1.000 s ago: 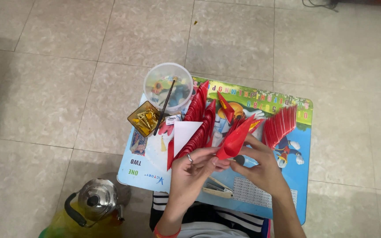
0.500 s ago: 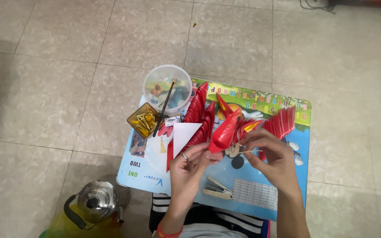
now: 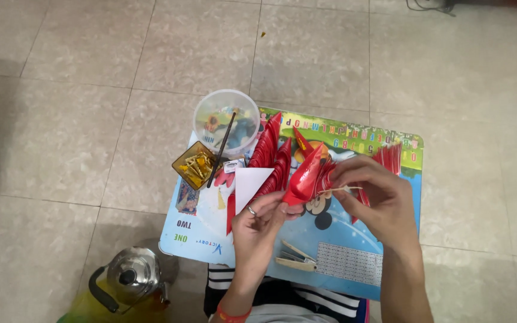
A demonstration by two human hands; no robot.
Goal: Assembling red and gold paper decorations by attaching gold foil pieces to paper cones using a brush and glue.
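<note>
Above the colourful children's lap board [image 3: 390, 239], both hands meet: the left hand [image 3: 258, 230], wrist bent upward, pinches the folded red paper piece [image 3: 306, 178] at its base, while the right hand [image 3: 375, 200] curls over, fingers gripping its other side.

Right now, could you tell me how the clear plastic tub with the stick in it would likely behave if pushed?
The clear plastic tub looks thin-walled and nearly empty, so probably light and easy to slide. It sits at the edge of the colourful board, so a push might tip it off. The dark stick leaning across its rim would likely fall out.
</note>
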